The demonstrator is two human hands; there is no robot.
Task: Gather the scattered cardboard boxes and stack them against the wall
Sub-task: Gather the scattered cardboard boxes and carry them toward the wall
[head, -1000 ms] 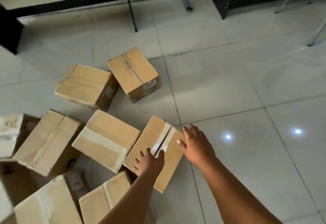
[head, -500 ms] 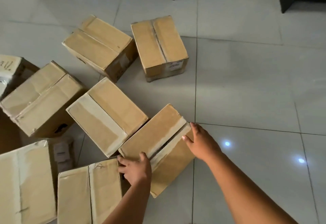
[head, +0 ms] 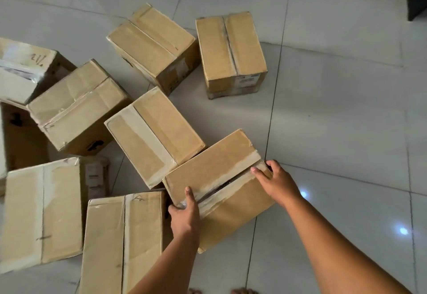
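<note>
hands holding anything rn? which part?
Both on the nearest taped box: left hand grips its near-left corner, right hand grips the far-right end at the tape seam. Whether it is lifted cannot be told.

Taped cardboard box (head: 219,178): gripped at opposite ends by left hand (head: 184,215) and right hand (head: 277,182). Seven further boxes (head: 154,131) are scattered left of and beyond the left hand. Tiled floor (head: 335,108) is seen beyond and right of the right hand.
</note>
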